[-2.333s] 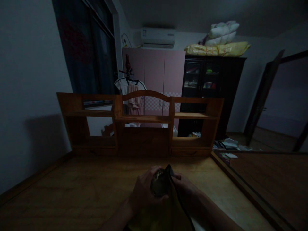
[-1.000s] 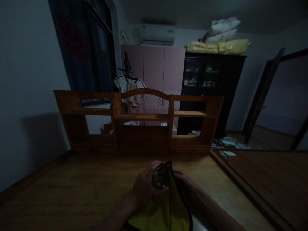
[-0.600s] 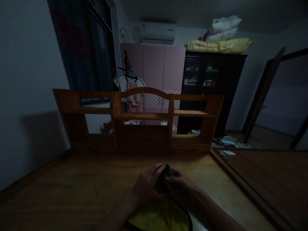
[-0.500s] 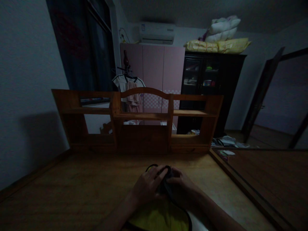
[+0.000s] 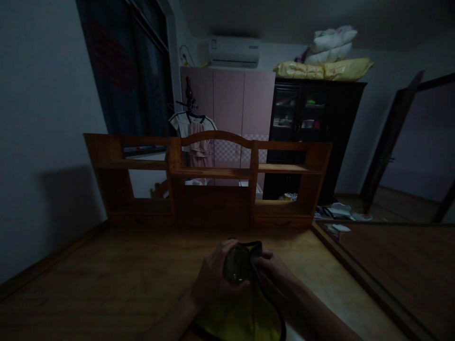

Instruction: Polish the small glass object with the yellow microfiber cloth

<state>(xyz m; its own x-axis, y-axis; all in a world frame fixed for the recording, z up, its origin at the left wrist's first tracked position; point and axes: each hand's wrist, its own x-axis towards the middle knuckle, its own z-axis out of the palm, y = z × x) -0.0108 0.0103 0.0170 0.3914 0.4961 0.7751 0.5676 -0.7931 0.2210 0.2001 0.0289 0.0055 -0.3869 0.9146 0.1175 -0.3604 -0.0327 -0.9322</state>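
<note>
Both hands meet low in the middle of the head view, just above a wooden desk top [image 5: 106,284]. My left hand [image 5: 211,282] is curled round a small dark rounded object [image 5: 236,265], fingers closed on it. My right hand [image 5: 272,274] pinches the dark-edged top of a yellow cloth [image 5: 249,317] that hangs down between my forearms and partly wraps the object. In this dim light I cannot make out what the object is.
A wooden shelf unit [image 5: 209,175] with open compartments stands along the desk's far edge. Behind it are a pink wardrobe [image 5: 227,104], hanging clothes [image 5: 194,137], a dark cabinet [image 5: 313,123] with bundles on top, and an air conditioner [image 5: 232,51]. A second wooden surface [image 5: 398,265] adjoins on the right.
The cloth's top was raised, then folded down over the object under both hands, and now the rounded object shows again in my left hand. The hands stayed in the same place.
</note>
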